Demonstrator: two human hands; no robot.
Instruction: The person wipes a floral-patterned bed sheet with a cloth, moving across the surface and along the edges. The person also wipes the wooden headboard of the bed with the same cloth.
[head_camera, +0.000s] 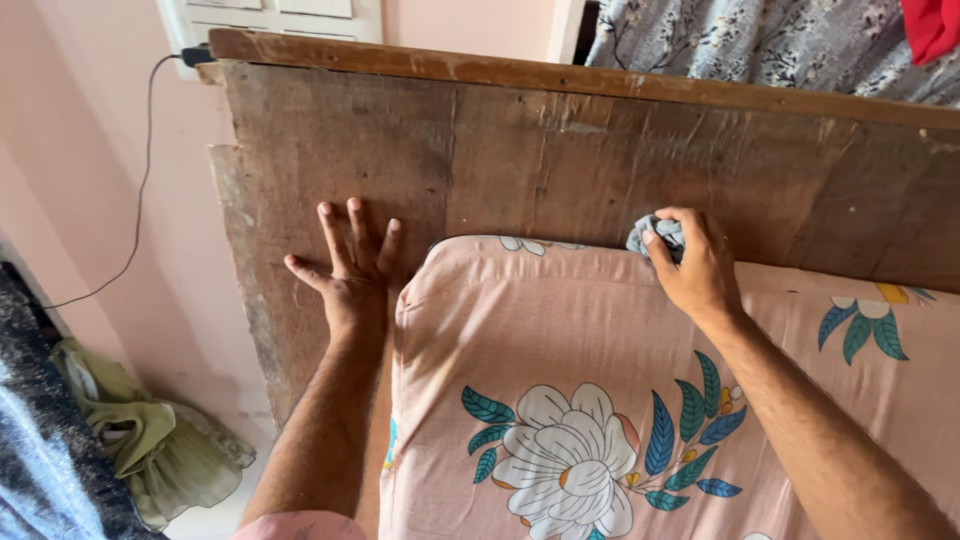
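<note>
A worn brown wooden headboard (560, 150) stands against a pink wall. My left hand (350, 265) lies flat on the board with its fingers spread, just left of the mattress corner. My right hand (695, 265) presses a small grey cloth (650, 233) against the board where it meets the mattress edge. The mattress (530, 330) wears a pink sheet printed with white flowers and blue-green leaves.
A black cable (140, 190) hangs down the pink wall from a white switch panel (270, 15) at the top left. Crumpled green cloth (150, 440) lies on the floor at the left. Grey floral fabric (760, 45) and a red cloth (935, 25) hang at the upper right.
</note>
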